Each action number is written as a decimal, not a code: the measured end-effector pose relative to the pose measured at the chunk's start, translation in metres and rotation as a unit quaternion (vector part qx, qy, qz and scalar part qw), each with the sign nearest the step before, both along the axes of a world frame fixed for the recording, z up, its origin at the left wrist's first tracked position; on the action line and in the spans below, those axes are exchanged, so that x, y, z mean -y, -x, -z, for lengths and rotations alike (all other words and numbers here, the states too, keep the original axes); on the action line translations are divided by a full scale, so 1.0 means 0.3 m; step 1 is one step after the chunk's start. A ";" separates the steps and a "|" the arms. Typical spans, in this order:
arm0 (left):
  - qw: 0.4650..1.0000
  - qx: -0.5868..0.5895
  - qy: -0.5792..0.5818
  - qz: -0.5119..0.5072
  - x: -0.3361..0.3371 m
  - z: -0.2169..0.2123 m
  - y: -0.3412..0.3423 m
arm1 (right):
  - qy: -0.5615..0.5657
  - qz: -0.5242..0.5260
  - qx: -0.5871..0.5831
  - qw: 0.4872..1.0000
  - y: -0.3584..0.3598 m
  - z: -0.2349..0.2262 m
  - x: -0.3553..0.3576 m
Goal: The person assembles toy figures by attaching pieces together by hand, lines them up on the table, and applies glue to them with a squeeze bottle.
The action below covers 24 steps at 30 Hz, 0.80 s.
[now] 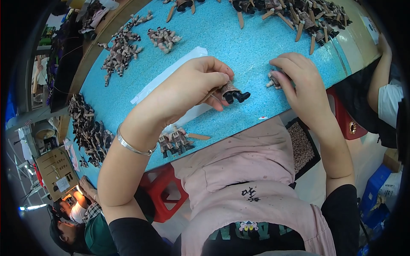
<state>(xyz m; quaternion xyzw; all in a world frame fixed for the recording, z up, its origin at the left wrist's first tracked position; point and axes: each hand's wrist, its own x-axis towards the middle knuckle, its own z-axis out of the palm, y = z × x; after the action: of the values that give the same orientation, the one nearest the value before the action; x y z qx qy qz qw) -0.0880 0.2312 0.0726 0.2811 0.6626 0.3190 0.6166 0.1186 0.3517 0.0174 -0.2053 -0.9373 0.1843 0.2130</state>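
My left hand (192,87) is closed around a small toy figure part (234,94), brown at the waist with black legs and boots sticking out to the right, held just above the blue speckled table (222,34). A thin wooden stick seems to run through my fingers. My right hand (299,83) lies flat-fingered over a small tan figure piece (272,81) on the table, fingertips touching it. A silver bangle (130,146) circles my left wrist.
Heaps of small figure parts lie at the far left (121,47), the left edge (89,132) and along the back with wooden sticks (299,17). A few figures (175,141) rest near the front edge. A white sheet (166,77) lies beneath my left hand. Other people sit at lower left and right.
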 end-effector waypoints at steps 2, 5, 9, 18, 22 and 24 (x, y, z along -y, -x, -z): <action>0.993 -0.105 -0.025 0.042 -0.002 -0.021 -0.006 | 0.013 -0.002 -0.047 0.999 -0.002 -0.001 0.015; 0.912 -0.369 -0.089 0.154 0.005 -0.001 -0.019 | -0.027 -0.014 -0.041 0.999 -0.015 -0.040 0.041; 0.789 -0.542 -0.094 0.272 -0.029 -0.045 -0.129 | -0.038 -0.045 0.013 0.998 -0.039 -0.024 0.049; 0.845 -0.428 -0.245 0.207 -0.064 -0.030 -0.155 | 0.485 0.018 -0.209 0.849 -0.068 0.008 -0.037; 0.882 -0.383 -0.227 0.154 -0.022 0.020 -0.165 | 0.644 0.015 -0.240 0.726 -0.084 -0.020 -0.061; 0.802 -0.491 -0.297 0.168 0.003 0.039 -0.175 | 0.662 0.018 -0.234 0.711 -0.098 -0.016 -0.075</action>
<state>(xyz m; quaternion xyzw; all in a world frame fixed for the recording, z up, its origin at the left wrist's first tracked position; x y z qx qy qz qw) -0.0356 0.2304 0.0609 0.6763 0.6917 0.2116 0.1392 0.1481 0.3741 0.0223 -0.2607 -0.4910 0.7962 0.2386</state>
